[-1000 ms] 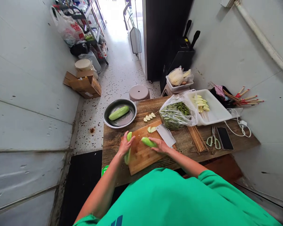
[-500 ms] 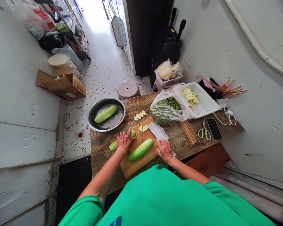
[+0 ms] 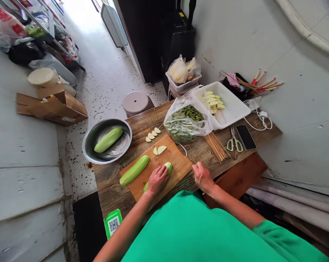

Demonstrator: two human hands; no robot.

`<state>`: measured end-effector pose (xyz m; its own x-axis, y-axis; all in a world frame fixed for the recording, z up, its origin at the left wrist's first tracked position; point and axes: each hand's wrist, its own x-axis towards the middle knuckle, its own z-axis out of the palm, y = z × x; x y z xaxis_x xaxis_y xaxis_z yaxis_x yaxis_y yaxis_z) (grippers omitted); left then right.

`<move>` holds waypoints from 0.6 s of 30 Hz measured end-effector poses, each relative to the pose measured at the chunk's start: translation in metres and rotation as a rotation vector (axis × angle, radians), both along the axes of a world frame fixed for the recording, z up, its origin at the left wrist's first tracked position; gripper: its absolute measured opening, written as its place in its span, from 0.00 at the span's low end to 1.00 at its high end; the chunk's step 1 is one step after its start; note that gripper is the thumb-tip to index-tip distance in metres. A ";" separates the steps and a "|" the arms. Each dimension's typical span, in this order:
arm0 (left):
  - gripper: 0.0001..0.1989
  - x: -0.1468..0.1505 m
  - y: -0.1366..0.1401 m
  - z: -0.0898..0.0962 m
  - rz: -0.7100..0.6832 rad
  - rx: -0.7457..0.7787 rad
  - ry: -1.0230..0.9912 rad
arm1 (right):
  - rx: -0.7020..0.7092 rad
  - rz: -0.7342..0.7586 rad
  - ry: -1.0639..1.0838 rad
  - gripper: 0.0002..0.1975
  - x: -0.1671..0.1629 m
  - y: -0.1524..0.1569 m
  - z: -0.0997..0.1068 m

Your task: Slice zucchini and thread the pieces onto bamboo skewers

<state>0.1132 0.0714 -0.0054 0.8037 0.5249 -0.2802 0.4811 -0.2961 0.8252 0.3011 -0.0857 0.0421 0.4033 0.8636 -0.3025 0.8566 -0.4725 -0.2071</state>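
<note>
Under my left hand (image 3: 157, 180) a green zucchini (image 3: 169, 167) lies on the wooden cutting board (image 3: 180, 160); the palm and fingers wrap over its top and hide most of it. A second zucchini (image 3: 135, 170) rests along the board's left side. Two pale cut slices (image 3: 159, 150) sit near the board's far edge. My right hand (image 3: 204, 178) is closed in a fist just off the board's right corner. It appears to grip the cleaver's handle, though the blade, turned edge-on, hardly shows. Beyond the board lies a skewered row of slices (image 3: 153, 134).
A metal basin (image 3: 85, 145) holding another zucchini stands left. Behind are a plastic bag of green pods (image 3: 187, 120) and a white tray (image 3: 232, 109) with skewered slices. Bamboo skewers (image 3: 216, 147), scissors (image 3: 234, 142) and a phone (image 3: 246, 137) lie right. A QR-code card (image 3: 113, 223) is near-left.
My left hand has moved from the far zucchini to the near one. The cleaver that lay flat on the board's right side has been lifted away by my right hand. The view has shifted.
</note>
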 end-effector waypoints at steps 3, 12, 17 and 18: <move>0.14 0.000 0.014 0.002 -0.007 -0.192 -0.032 | -0.117 0.116 0.062 0.09 -0.017 -0.016 0.013; 0.15 0.014 0.035 0.014 -0.541 0.203 0.103 | -0.137 0.112 0.033 0.07 -0.036 -0.017 0.029; 0.18 0.029 0.028 0.027 -0.791 0.551 0.291 | -0.166 0.129 0.041 0.08 -0.031 -0.014 0.030; 0.19 0.032 0.026 0.029 -0.817 0.597 0.320 | -0.171 0.129 0.051 0.08 -0.030 -0.014 0.030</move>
